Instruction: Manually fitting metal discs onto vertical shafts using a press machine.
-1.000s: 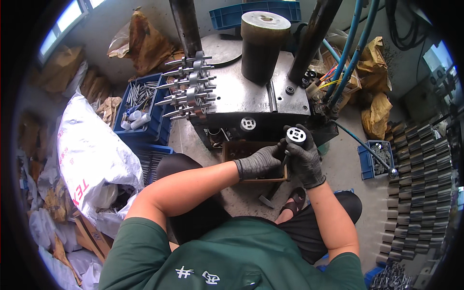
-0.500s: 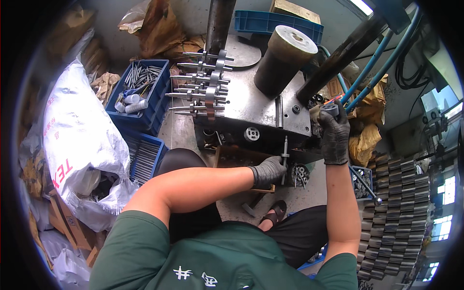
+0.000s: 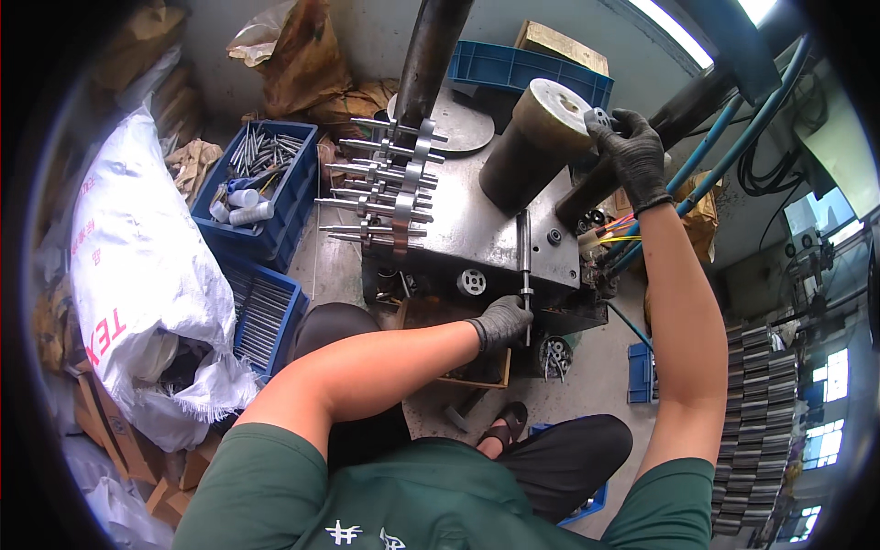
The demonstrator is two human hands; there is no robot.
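Observation:
My left hand (image 3: 504, 324), in a dark glove, is closed around a slim metal shaft (image 3: 527, 295) with a collar. The shaft stands near the front edge of the metal plate (image 3: 490, 203), in line with a slot there. Raised at the right, my gloved right hand (image 3: 635, 158) grips a short round metal part (image 3: 598, 121) with holes in its face. That part is beside the top of a thick upright cylinder (image 3: 541, 137); whether they touch I cannot tell. Several shafts with round metal cores (image 3: 403, 206) are lined up along the plate's left side.
Blue crates (image 3: 298, 174) with metal pins and white rolls stand left, another crate of rods (image 3: 266, 307) below. A white woven sack (image 3: 137, 266) fills the far left. Dark posts (image 3: 431, 55) and blue hoses (image 3: 724, 197) rise around the plate. Stacked metal cylinders (image 3: 756, 422) stand right.
My right hand has gone up and inward with the round part, to beside the cylinder's top. My left hand has shifted slightly left and up, bringing the shaft to the plate's front edge.

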